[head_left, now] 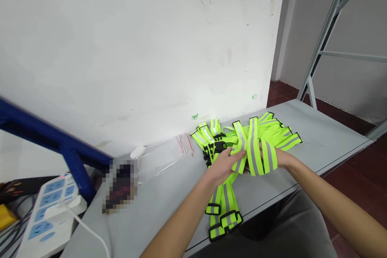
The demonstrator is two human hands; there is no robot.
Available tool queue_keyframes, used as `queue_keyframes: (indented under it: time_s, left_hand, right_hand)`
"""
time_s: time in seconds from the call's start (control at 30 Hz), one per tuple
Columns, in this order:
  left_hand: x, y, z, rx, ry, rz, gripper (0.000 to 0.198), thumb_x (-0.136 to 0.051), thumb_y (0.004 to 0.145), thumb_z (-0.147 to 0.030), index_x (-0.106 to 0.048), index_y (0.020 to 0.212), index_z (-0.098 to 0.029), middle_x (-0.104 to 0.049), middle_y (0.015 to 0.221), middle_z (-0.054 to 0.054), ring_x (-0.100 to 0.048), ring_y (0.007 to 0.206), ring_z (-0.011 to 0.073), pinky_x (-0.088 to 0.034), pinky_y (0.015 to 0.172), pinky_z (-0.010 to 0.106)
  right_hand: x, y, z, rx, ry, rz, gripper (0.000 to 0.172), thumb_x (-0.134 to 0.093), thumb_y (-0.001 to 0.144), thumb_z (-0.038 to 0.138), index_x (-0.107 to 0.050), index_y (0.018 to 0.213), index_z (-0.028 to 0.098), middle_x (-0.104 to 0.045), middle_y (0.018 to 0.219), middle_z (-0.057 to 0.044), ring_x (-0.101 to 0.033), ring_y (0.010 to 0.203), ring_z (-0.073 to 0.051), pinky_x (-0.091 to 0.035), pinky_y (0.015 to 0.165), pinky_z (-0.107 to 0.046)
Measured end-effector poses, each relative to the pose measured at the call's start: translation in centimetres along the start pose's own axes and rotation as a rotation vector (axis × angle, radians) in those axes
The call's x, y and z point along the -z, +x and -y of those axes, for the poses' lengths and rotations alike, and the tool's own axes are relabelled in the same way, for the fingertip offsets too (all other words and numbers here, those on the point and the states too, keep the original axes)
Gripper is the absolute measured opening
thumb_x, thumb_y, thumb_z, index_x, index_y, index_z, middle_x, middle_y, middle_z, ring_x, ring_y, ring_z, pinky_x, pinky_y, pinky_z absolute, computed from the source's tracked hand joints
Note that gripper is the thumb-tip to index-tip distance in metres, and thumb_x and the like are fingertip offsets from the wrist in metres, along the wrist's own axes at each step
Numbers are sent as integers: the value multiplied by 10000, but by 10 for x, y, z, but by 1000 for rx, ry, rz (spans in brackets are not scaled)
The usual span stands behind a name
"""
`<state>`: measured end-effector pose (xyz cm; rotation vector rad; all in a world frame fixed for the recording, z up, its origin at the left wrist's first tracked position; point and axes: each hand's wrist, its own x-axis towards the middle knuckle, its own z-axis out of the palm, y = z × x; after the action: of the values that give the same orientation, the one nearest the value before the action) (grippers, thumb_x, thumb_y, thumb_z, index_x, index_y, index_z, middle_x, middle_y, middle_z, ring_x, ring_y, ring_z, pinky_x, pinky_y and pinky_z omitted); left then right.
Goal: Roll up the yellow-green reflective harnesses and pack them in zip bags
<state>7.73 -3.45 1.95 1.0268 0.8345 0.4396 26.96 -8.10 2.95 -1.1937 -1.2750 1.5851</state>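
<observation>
A bundle of neon yellow-green reflective straps (pixel 253 149) with grey stripes is between my hands, above the table. My left hand (pixel 225 165) pinches a strap at the bundle's left side, thumb on top. My right hand (pixel 279 157) is at the right side, tucked behind a looped strap that hides most of its fingers. Black buckles (pixel 220 146) show just beyond my left hand. Strap ends with black adjusters (pixel 231 219) hang down toward the table's front edge. More yellow-green straps (pixel 284 137) lie spread behind my hands, against the wall.
On the grey table (pixel 163 205), clear plastic bags (pixel 165 157) with red seals lie left of the straps. A pixelated dark item (pixel 121 185) and a white round object (pixel 138 152) are farther left. A white power strip (pixel 51 205) with a cable stands beside a blue frame (pixel 75 165).
</observation>
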Motion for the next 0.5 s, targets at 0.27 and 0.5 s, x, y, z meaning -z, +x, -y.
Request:
queue_keyframes:
  time_s: [0.27,0.5]
  left_hand:
    - [-1,-6,2,-79,-129,-245,565,-779,708,-436,-563,1193,-242,-549,1374,115,-478,1294,320,-484,970,452]
    - [6,-1,14,-76,-132,-314,697,-741,732,-500,-451,1319,-260,-524,1398,129,-469,1305,319,-447,991,493]
  right_hand:
    - [12,-1,-28,-92,418,-185,337,-515,810,403,-684,1000,182,-724,1066,-111,-663,1038,-278,-501,943,-443]
    - [-1,-24,-21,38,209,-323,467,-424,888,536,-653,1158,230,-653,1245,-99,-563,1207,-297,-397,1049,-503]
